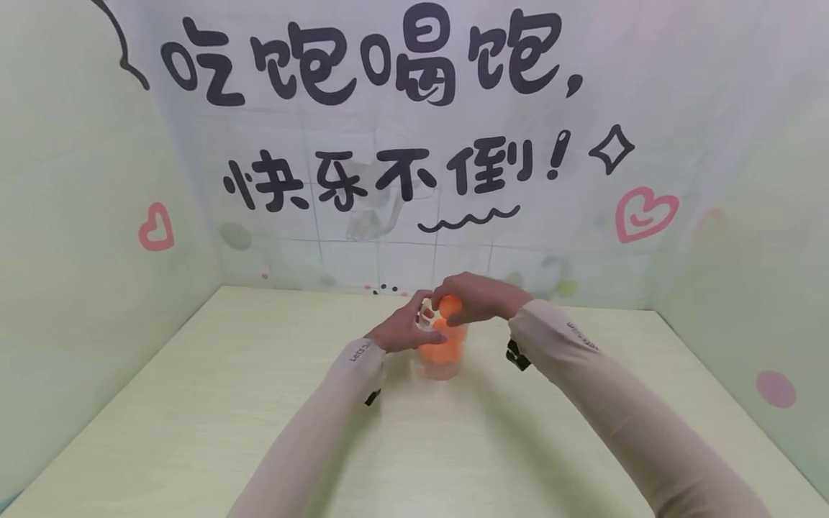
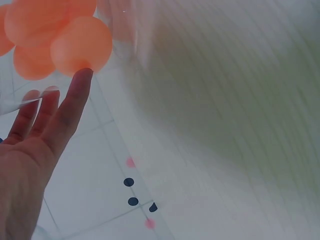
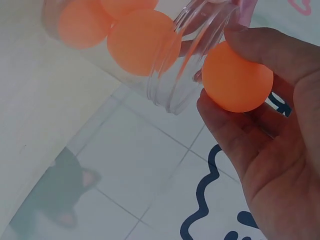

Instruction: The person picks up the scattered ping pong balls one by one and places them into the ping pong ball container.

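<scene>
Right hand (image 3: 270,150) pinches an orange ball (image 3: 237,77) at the jar (image 3: 175,75) mouth — left hand (image 2: 35,150) steadying.

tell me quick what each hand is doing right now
Left hand: open, straight fingers touching the clear jar.
Right hand: holding an orange ball in its fingertips at the jar's mouth.

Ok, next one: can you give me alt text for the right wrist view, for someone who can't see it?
A right hand pinches an orange ball between thumb and fingers, right at the open mouth of a clear plastic jar. More orange balls already sit inside the jar, above a pale tiled backdrop with dark blue doodle lines.
</scene>
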`<state>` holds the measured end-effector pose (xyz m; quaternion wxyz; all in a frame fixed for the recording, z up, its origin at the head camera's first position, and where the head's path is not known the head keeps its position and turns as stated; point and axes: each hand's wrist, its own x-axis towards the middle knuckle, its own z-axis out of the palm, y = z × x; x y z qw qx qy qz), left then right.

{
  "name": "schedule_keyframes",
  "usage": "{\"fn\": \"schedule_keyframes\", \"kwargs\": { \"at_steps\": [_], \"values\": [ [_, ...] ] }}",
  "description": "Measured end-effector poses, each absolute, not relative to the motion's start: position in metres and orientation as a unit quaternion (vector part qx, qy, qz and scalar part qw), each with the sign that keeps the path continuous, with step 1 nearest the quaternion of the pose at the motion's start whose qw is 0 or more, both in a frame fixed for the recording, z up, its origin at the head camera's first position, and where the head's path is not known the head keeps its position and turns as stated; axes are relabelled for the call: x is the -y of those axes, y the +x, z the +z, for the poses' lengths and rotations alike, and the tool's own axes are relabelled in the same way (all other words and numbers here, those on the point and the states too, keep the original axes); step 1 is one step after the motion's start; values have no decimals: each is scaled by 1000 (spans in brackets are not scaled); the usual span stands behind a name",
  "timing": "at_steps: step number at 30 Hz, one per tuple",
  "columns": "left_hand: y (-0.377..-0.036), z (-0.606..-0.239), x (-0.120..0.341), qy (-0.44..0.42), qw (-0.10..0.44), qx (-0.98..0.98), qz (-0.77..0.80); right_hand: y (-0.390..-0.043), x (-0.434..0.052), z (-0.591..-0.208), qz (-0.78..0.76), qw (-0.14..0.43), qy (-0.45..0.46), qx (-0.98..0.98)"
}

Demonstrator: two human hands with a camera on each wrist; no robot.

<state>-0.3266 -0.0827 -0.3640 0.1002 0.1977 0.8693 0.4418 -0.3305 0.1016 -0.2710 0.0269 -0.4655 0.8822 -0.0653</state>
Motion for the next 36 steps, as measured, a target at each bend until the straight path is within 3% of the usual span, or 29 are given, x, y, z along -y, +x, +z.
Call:
{"fn": "schedule_keyframes", "kwargs": {
  "at_steps": [6, 15, 36],
  "values": [
    [-326, -364, 83, 206, 93, -865, 448, -340, -90, -276, -58, 64, -452, -888],
    [-327, -365, 80, 216, 85, -860, 455, -345, -83, -288, -36, 51, -445, -893],
    [-322, -362, 83, 208, 92, -863, 451, -342, -84, -281, -73, 79, -440, -891]
  ]
}}
